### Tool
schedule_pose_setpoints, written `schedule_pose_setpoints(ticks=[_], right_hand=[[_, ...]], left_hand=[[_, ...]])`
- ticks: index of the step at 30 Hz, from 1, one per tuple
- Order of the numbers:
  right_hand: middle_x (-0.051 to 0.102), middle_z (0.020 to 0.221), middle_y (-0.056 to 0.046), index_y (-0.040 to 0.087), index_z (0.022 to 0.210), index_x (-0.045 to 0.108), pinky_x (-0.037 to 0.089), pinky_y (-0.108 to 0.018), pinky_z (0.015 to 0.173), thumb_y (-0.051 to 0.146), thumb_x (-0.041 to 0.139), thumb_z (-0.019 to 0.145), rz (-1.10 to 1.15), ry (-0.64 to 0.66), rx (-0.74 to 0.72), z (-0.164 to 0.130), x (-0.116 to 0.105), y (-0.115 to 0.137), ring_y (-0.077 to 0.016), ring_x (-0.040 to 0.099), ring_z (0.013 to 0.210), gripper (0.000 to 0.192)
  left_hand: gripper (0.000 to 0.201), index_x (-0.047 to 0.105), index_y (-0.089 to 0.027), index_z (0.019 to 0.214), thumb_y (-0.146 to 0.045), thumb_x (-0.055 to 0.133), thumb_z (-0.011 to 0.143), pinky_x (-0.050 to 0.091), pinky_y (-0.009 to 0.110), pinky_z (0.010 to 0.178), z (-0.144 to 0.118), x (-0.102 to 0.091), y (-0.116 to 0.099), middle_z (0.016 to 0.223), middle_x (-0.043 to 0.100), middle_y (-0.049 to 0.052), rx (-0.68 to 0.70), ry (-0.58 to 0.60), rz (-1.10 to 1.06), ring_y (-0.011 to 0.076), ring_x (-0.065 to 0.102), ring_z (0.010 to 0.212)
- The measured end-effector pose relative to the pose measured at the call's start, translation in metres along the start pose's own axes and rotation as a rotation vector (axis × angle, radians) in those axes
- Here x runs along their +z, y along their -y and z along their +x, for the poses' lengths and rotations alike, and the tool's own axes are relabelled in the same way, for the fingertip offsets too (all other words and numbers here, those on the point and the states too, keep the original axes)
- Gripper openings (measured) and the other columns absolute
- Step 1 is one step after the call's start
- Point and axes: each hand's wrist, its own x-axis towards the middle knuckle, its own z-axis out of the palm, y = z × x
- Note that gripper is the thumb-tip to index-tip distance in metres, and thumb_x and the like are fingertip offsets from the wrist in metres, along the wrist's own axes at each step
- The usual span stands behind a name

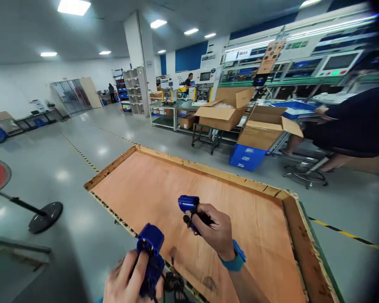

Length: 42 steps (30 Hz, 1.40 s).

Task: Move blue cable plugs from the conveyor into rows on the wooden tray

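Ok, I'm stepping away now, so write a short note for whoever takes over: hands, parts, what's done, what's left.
Left hand: closed on a blue plastic part with black wires hanging below it, at the near edge of the wooden tray.
Right hand: closed on a second, smaller blue part with a black piece, held above the tray; blue wristband on that wrist.
Done: both parts are picked up.
Left: the two parts are still apart, not joined. Nothing lies on the tray's board.

My one camera sits on my head, tilted forward and down, close over my left hand [131, 280] and right hand [216, 229] above the wooden board [240, 219], factory floor stretching beyond.
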Motion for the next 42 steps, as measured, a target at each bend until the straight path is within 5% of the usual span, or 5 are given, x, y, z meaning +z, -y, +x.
schedule_pose_setpoints(ticks=[9, 20, 26, 35, 42], right_hand=[[0.072, 0.077, -0.003, 0.024, 0.088, 0.064, 0.046, -0.029, 0.059, 0.058, 0.050, 0.086, -0.612, 0.020, 0.418, 0.015, 0.007, -0.164, -0.0207, 0.068, 0.068, 0.037], [0.075, 0.093, -0.009, 0.023, 0.107, 0.063, 0.046, -0.035, 0.063, 0.052, 0.043, 0.093, -1.146, 0.076, 0.987, 0.040, 0.104, -0.260, -0.0282, 0.072, 0.080, 0.038], [0.073, 0.100, -0.011, 0.016, 0.112, 0.062, 0.045, -0.036, 0.071, 0.039, 0.044, 0.096, -1.342, 0.115, 0.972, 0.040, 0.126, -0.265, -0.0278, 0.068, 0.087, 0.033], [0.064, 0.113, -0.022, 0.007, 0.114, 0.062, 0.043, -0.049, 0.093, 0.030, 0.049, 0.090, -1.478, -0.286, 0.687, 0.046, 0.159, -0.279, -0.0351, 0.055, 0.111, 0.036], [0.056, 0.137, -0.017, 0.008, 0.136, 0.054, 0.038, -0.042, 0.111, 0.014, 0.034, 0.094, -0.851, 0.247, 0.316, 0.136, 0.279, -0.305, -0.0263, 0.041, 0.133, 0.047]], left_hand=[[0.033, 0.055, -0.021, 0.119, -0.042, 0.053, 0.092, 0.052, 0.027, 0.066, 0.121, 0.224, 0.113, 0.100, 0.068, 0.004, -0.217, 0.416, -0.219, 0.0191, 0.070, 0.082], [0.043, 0.051, -0.019, 0.128, -0.045, 0.043, 0.095, 0.045, 0.032, 0.068, 0.126, 0.445, 0.341, 0.117, 0.063, 0.011, -0.384, 0.845, 0.004, 0.0240, 0.067, 0.087], [0.046, 0.049, -0.019, 0.132, -0.046, 0.036, 0.097, 0.050, 0.039, 0.067, 0.114, 0.486, 0.385, 0.129, 0.056, 0.015, -0.349, 0.954, -0.016, 0.0265, 0.067, 0.084], [0.063, 0.029, -0.007, 0.153, -0.031, 0.042, 0.096, 0.053, 0.044, 0.085, 0.078, 0.486, 0.368, 0.119, 0.057, 0.020, -0.222, 0.818, 0.092, 0.0322, 0.063, 0.100], [0.069, 0.034, -0.005, 0.151, -0.037, 0.053, 0.093, 0.047, 0.051, 0.102, 0.080, 0.468, 0.379, 0.149, 0.039, 0.028, -0.161, 0.711, -0.065, 0.0399, 0.047, 0.131]])
